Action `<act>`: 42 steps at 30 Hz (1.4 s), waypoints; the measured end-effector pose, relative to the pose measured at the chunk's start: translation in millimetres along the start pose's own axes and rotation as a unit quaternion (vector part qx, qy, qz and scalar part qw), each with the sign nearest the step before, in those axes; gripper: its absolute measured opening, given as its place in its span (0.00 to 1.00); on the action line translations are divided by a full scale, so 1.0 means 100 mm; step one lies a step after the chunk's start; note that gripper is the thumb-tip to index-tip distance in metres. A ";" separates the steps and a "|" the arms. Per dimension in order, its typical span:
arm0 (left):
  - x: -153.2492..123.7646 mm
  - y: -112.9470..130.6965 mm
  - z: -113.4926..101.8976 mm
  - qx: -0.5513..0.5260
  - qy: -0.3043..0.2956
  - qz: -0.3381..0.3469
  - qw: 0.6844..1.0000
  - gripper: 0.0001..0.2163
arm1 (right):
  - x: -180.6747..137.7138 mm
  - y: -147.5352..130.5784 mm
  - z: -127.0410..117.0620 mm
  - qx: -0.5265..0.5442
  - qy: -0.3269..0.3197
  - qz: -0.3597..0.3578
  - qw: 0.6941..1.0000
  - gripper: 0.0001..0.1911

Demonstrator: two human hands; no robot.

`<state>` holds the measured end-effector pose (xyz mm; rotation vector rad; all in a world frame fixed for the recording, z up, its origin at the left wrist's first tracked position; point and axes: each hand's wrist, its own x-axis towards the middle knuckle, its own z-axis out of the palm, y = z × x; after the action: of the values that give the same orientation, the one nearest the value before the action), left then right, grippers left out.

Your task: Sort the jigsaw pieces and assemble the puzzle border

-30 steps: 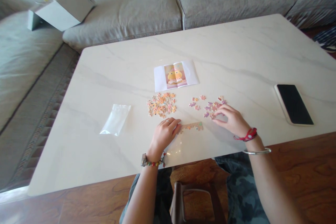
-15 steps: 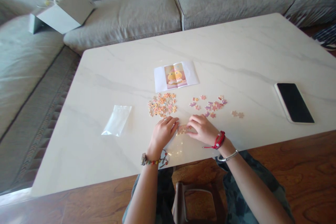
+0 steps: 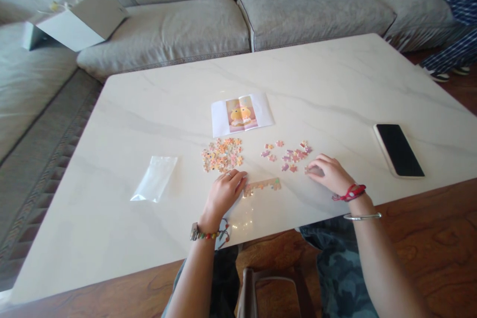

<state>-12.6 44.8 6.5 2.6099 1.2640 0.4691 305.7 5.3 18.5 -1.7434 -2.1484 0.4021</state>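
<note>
Several joined puzzle pieces form a short strip [image 3: 263, 186] lying flat on the table in front of me. My left hand [image 3: 224, 191] rests at the strip's left end, its fingers stretched out on the table and holding nothing. Off to the right, my right hand [image 3: 328, 171] has thumb and fingers pinched on a small puzzle piece [image 3: 307, 170], mostly covered by the fingertips. Beyond my left hand lies a dense pile of orange and cream puzzle pieces [image 3: 222, 154]. A looser group of pink and purple puzzle pieces [image 3: 296, 154] is spread left of my right hand.
Behind the pieces lies a creased paper sheet [image 3: 265, 109] with a yellow character picture. A clear plastic bag [image 3: 154, 179] is at left, a phone [image 3: 398, 150] at right. The table's front edge runs under my forearms. A person's checked trousers [image 3: 452, 52] show far right.
My right hand has left the strip and moved right, to where two joined pieces lay. My left hand stays by the strip, now more exposed. The view has tilted slightly up.
</note>
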 end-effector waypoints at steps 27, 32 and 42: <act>0.23 -0.01 0.02 -0.008 -0.006 0.031 0.999 0.10 | 0.05 0.20 -0.09 0.048 0.009 0.014 0.999 0.07; 0.19 0.01 0.02 -0.001 0.003 0.019 1.000 0.11 | 0.10 0.09 0.04 0.030 -0.006 -0.028 0.999 0.07; 0.10 0.05 0.02 -0.030 -0.007 -0.002 1.000 0.10 | 0.09 0.08 0.04 0.044 0.012 -0.022 0.999 0.08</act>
<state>-2.3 49.7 8.1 2.5560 1.2315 0.4784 309.2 15.9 12.6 -1.6427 -2.1143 0.4548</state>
